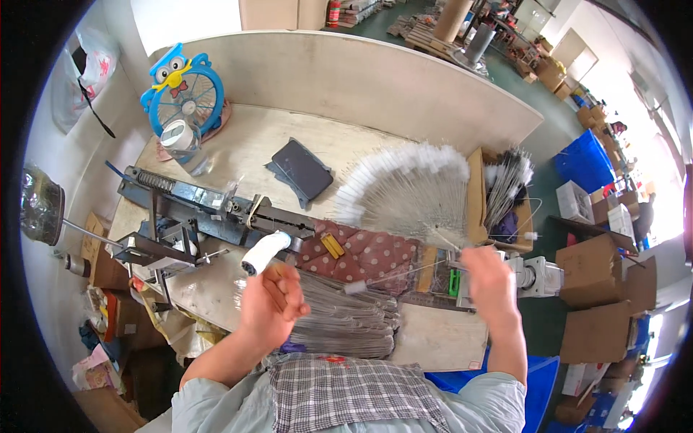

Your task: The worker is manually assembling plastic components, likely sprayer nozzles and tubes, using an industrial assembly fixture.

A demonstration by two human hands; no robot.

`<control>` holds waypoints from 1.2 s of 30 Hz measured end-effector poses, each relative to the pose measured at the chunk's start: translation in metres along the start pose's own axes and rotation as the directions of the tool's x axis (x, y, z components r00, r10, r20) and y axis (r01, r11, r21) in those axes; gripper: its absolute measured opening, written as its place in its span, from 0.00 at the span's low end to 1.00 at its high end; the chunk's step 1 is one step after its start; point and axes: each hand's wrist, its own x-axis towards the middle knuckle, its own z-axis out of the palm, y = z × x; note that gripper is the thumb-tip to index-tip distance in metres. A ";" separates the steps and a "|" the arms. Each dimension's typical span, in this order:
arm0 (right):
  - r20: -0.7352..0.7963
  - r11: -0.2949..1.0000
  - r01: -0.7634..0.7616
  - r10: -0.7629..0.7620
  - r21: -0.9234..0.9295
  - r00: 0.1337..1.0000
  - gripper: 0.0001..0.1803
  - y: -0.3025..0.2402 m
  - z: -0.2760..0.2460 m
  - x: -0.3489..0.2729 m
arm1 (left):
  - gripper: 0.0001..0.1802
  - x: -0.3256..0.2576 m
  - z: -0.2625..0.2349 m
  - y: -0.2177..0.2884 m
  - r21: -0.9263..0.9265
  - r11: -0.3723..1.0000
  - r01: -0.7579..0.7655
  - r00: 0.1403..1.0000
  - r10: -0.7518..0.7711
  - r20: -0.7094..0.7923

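My left hand (273,303) is just below a white-wrapped handle (266,251) at the front of the black metal machine (216,206). Its fingers are loosely curled, with nothing visible in them. My right hand (492,281), smeared by motion, is at the right end of the bench with its fingers closed. From it a thin wire brush (355,287) reaches left, its white bristle tip over the front of the dotted cloth (361,256). A thick bundle of bare looped wires (339,317) lies between my arms. Beyond my right hand spreads a fan of white-tipped wire brushes (411,187).
A cardboard box (476,195) with more wire brushes stands at the right. Two yellow pieces (332,245) rest on the cloth. Farther back are a dark flat pad (302,173), a clear jar (180,137) and a blue fan (188,101). A low partition (346,79) closes the back.
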 end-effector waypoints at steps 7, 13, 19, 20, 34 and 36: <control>-0.012 0.940 -0.168 0.180 0.297 0.984 0.09 0.005 0.000 0.017 | 0.12 0.043 0.038 -0.066 0.683 0.662 -0.310 0.855 -0.121 0.504; -0.035 0.935 -0.084 0.103 0.345 0.994 0.09 0.005 0.024 0.028 | 0.09 0.116 0.058 -0.114 0.628 -0.448 -0.636 0.630 0.168 0.758; 0.088 0.974 -0.064 0.045 0.218 0.995 0.06 0.028 0.050 0.018 | 0.07 0.157 0.073 -0.083 0.378 -0.806 -0.455 0.523 0.102 0.846; 0.082 0.969 -0.053 0.034 0.242 0.996 0.06 0.022 0.043 0.016 | 0.09 0.158 0.070 -0.076 0.346 -0.856 -0.383 0.536 0.099 0.839; -0.059 0.802 0.354 -0.373 0.481 0.926 0.07 -0.082 0.101 0.095 | 0.08 0.021 -0.041 -0.015 0.779 0.498 -0.381 0.849 0.523 0.081; -0.047 0.852 0.297 -0.307 0.430 0.950 0.06 -0.095 0.116 0.100 | 0.09 0.020 -0.045 -0.006 0.752 0.535 -0.384 0.843 0.536 0.050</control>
